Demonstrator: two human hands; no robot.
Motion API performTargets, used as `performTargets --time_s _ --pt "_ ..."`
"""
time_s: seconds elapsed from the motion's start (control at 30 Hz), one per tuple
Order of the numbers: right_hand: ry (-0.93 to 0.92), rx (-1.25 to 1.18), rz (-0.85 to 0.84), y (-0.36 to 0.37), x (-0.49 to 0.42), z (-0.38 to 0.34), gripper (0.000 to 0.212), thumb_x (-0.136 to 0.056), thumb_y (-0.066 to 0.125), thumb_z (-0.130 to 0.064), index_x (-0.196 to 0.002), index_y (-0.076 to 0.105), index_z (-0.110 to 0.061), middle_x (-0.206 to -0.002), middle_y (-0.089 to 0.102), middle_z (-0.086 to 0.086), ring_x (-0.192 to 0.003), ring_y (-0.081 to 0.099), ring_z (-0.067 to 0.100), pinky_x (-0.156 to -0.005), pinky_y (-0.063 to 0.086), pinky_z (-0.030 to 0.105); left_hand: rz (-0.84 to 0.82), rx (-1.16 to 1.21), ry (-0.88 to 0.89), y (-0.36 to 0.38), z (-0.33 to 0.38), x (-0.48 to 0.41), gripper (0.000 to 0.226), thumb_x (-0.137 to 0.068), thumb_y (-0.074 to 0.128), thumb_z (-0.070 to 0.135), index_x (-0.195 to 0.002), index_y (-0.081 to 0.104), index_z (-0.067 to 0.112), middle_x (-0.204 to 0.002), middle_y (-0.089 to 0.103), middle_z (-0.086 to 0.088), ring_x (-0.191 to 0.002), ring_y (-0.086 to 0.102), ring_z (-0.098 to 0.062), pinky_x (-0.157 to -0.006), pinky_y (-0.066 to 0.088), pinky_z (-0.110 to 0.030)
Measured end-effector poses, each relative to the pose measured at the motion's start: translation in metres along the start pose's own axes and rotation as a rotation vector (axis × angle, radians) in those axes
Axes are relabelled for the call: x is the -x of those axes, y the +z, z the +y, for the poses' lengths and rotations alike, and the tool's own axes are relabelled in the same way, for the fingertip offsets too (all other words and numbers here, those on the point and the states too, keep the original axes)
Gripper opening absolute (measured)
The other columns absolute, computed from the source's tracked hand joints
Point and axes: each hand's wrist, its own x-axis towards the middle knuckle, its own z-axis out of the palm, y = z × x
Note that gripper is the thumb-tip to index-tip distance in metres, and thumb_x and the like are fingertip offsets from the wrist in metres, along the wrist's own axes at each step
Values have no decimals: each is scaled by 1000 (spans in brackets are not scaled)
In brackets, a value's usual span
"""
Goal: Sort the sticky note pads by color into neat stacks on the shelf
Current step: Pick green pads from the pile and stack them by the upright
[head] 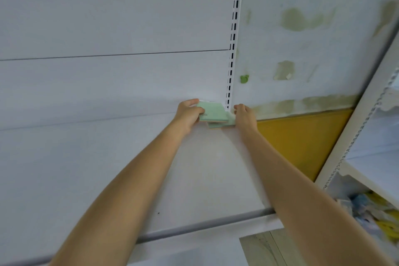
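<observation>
Here I see the left hand (189,114) clamped on the top green pad (212,112), the right hand (245,115) pressed against the lower pads (218,125), all at the white shelf's (108,168) back corner beside the slotted upright (232,49).

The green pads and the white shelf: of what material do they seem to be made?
Green pads: probably paper, matte pale green; thin stacked layers show at the edges, with a tan backing under the lower one. White shelf: likely painted metal or laminate, smooth with a faint sheen; its front lip is rounded, and the slotted upright suggests metal racking.
</observation>
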Motion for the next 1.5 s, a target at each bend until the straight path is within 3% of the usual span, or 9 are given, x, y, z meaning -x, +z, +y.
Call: performTargets --time_s 0.1,0.2,0.33,0.47,0.6,0.8,1.03,1.13,1.5 --pt "-11 22 -23 2 -2 0 43 -94 28 -16 -120 51 10 -127 55 27 -119 50 38 -100 40 45 18 -269 65 12 -9 0 50 -82 55 -2 -131 47 3 -123 55 -16 -109 57 -29 -96 49 -36" --pt "-21 54 -24 5 -2 1 41 -94 28 -17 -115 56 4 -121 59 22 -114 53 34 -95 42 40 36 -589 228 17 -20 4 42 -86 56 9 -127 52 4 -133 55 -15 -122 51 -29 -105 40 -36" --pt "-17 74 -21 7 -4 3 40 -94 27 -18 -113 58 -1 -119 61 17 -111 54 32 -93 41 38 32 -583 283 16 -24 8 32 -90 55 24 -115 61 6 -124 63 -9 -114 57 -25 -95 40 -28" --pt "-21 79 -23 6 -4 3 42 -94 26 -19 -118 57 -4 -122 60 15 -114 53 31 -96 40 39 -53 -601 216 8 -23 10 45 -82 66 30 -122 57 11 -123 60 -9 -113 58 -23 -92 41 -26" --pt "-104 170 -49 8 -3 5 37 -94 28 -23 -113 56 -10 -107 56 12 -103 51 27 -84 40 36 -56 -673 278 11 -25 10 52 -78 71 31 -122 58 7 -123 60 -12 -109 58 -22 -81 38 -21" --pt "-375 600 -92 7 8 6 48 -93 38 -33 -139 39 -20 -147 38 3 -135 31 26 -111 27 40 -32 -782 359 -8 -17 13 48 -83 64 35 -124 56 10 -133 52 -11 -121 51 -24 -99 40 -30" --pt "-816 1116 -271 30 35 -12 47 -94 35 -39 -138 41 -22 -150 34 1 -137 30 26 -112 20 38 94 -1193 414 -120 13 26 49 -90 49 42 -128 50 12 -136 47 -11 -129 42 -27 -107 38 -39" --pt "-956 1161 -364 58 58 -32 51 -91 32 -41 -135 47 -19 -147 40 5 -132 37 29 -110 23 38 183 -1258 400 -176 22 48 48 -92 46 42 -130 48 14 -138 45 -9 -131 39 -27 -106 39 -42" --pt "-1176 1083 -622 258 249 -91 47 -97 30 -39 -142 32 -27 -150 35 -3 -137 29 21 -113 21 34 426 -1445 202 -436 23 187 45 -96 34 42 -133 44 19 -140 46 -5 -131 39 -26 -102 39 -40"
